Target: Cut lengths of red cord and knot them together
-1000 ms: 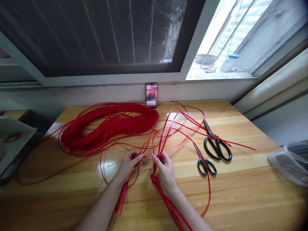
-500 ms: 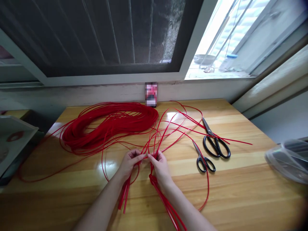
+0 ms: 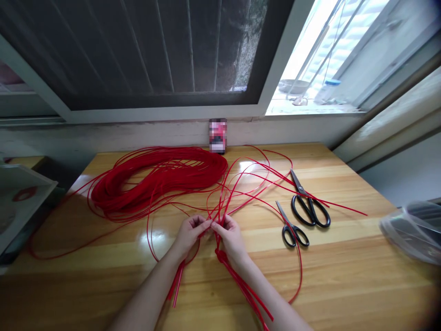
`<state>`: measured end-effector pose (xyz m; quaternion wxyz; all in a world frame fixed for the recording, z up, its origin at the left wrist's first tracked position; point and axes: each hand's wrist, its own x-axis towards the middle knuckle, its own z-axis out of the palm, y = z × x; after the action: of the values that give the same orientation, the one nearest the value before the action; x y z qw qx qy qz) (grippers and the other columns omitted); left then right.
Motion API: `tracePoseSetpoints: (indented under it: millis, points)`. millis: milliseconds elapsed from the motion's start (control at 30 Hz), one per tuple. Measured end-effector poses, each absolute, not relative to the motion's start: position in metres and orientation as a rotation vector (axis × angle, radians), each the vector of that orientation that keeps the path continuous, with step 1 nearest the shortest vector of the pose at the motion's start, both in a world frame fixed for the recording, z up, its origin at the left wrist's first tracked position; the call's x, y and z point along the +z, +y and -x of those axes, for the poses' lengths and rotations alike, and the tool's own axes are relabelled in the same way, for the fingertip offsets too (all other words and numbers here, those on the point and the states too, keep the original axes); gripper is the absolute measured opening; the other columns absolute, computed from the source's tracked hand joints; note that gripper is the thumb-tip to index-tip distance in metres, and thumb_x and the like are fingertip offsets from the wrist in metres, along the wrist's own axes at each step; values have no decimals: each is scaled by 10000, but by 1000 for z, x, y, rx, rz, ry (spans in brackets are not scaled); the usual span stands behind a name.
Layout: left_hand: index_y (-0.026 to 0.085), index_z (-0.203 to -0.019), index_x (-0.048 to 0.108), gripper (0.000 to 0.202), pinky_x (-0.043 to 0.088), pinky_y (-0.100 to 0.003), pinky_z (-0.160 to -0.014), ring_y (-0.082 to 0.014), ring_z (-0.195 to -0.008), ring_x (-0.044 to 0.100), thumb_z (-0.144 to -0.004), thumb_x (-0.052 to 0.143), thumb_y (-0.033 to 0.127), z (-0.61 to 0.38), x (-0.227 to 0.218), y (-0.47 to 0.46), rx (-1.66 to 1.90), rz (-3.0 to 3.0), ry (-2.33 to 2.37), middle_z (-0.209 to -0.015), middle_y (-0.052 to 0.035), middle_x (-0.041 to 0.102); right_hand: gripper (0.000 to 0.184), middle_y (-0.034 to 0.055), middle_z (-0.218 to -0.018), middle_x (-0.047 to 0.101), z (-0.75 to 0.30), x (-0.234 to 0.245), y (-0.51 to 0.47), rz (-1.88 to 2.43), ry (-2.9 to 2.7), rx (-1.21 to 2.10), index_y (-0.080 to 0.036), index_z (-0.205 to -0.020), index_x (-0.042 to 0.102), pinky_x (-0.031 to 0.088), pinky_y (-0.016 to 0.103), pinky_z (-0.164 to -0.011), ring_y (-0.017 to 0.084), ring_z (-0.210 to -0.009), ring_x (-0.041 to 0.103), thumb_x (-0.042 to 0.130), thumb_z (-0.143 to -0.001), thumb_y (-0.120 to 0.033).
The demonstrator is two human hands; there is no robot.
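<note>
My left hand pinches red cords, whose loose ends hang below it toward me. Fingertip to fingertip beside it, my right hand is closed on red cords as well. Below the right hand a knot gathers several strands, and their tails run down along my right forearm. Beyond the fingers, strands fan out over the table. Exactly how the cords cross between my fingertips is too small to make out. A big coil of red cord lies behind my left hand.
Small black-handled scissors and larger scissors lie on the wooden table to the right, with strands crossing them. A clear plastic container is at the right edge. A phone-like object, blurred, leans on the wall at the back.
Both hands stay pinched on the cords and draw slightly closer together. The strands beyond the fingers have shifted a little, and the tails under my right hand swing slightly to the right.
</note>
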<state>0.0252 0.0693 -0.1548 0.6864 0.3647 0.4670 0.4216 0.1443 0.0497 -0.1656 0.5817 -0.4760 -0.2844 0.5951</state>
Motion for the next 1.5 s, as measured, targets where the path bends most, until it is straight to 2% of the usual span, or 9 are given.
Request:
tracePoseSetpoints:
  millis: [233, 400, 633, 867, 1033, 1200, 1333, 1500]
  points:
    - [118, -616, 568, 277, 323, -172, -485, -47, -502, 448, -536, 768, 292, -24, -152, 72, 964, -735, 1051, -568, 22, 537, 163, -19, -642, 596, -145, -170, 47, 1151, -744, 1356, -161, -693, 602, 404, 230, -615, 108, -599, 517, 709, -591, -230]
    - [114, -630, 603, 284, 314, -169, -452, -42, -465, 449, -505, 783, 294, -23, -148, 72, 944, -697, 1048, -557, 21, 556, 169, -21, -639, 604, -146, -172, 48, 1144, -735, 1369, -169, -694, 607, 408, 228, -595, 105, -582, 519, 716, -579, -228]
    - [119, -631, 600, 279, 295, -167, -424, -32, -426, 422, -524, 772, 312, -24, -154, 71, 962, -699, 1073, -527, 35, 541, 195, -12, -681, 617, -143, -172, 48, 1169, -708, 1372, -164, -711, 605, 422, 239, -667, 109, -648, 546, 730, -599, -261]
    - [124, -601, 568, 295, 304, -171, -421, -34, -411, 425, -534, 761, 336, -24, -158, 71, 1062, -713, 1091, -497, 45, 524, 218, -17, -760, 610, -151, -168, 49, 1041, -570, 1507, -189, -774, 602, 427, 204, -603, 94, -657, 549, 700, -648, -337]
    - [124, -588, 550, 308, 282, -167, -399, -30, -385, 399, -554, 747, 358, -25, -159, 72, 1095, -716, 1118, -463, 49, 501, 234, -49, -584, 534, -160, -163, 50, 1035, -604, 1584, -186, -713, 556, 388, 194, -474, 73, -485, 483, 715, -634, -339]
    - [127, -591, 538, 286, 316, -155, -428, -30, -414, 428, -581, 732, 337, -23, -161, 72, 1132, -684, 1085, -481, 46, 508, 269, -51, -584, 515, -160, -164, 50, 1082, -613, 1564, -173, -675, 539, 396, 196, -484, 65, -478, 466, 742, -597, -331]
    - [132, -597, 537, 299, 323, -156, -428, -35, -421, 433, -540, 752, 331, -22, -157, 73, 1156, -609, 1055, -489, 43, 518, 309, -58, -562, 502, -155, -170, 50, 1141, -566, 1504, -177, -644, 510, 384, 199, -481, 63, -466, 432, 759, -562, -341]
    - [133, -600, 537, 313, 316, -148, -419, -33, -424, 433, -522, 759, 338, -22, -155, 73, 1157, -577, 1077, -493, 43, 521, 252, -50, -601, 513, -156, -166, 49, 1036, -615, 1526, -183, -682, 540, 364, 186, -480, 61, -496, 441, 741, -603, -312]
